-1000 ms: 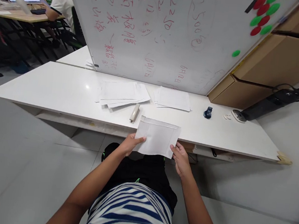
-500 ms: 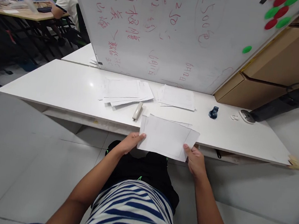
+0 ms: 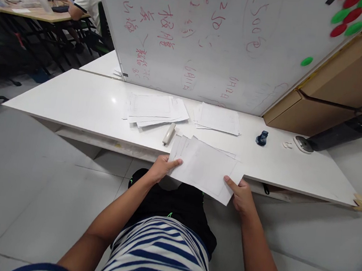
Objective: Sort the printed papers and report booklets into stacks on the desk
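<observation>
Several white paper sheets (image 3: 208, 166), loosely fanned, are held over the front edge of the white table (image 3: 87, 100). My left hand (image 3: 162, 168) pinches their left edge, thumb on top. At the right edge, my right hand (image 3: 241, 193) grips the sheets with its thumb on the upper face; its other fingers are partly hidden beneath. Just beyond the held sheets lies a light grey stapler (image 3: 168, 134). Behind it, a spread pile of papers (image 3: 151, 106) rests on the left, and a neater paper stack (image 3: 218, 118) on the right.
A whiteboard (image 3: 216, 48) with red writing stands along the table's back. To the right are a dark blue object (image 3: 261, 138), small white pieces (image 3: 286, 145), a dark cylindrical device (image 3: 346, 129) and cardboard boxes (image 3: 349, 71). A person (image 3: 88, 3) sits at another desk, back left.
The held sheets have fanned out further at the left, with the top sheet shifted right and tilted down at its right end. Both hands still grip them. The view has shifted slightly.
</observation>
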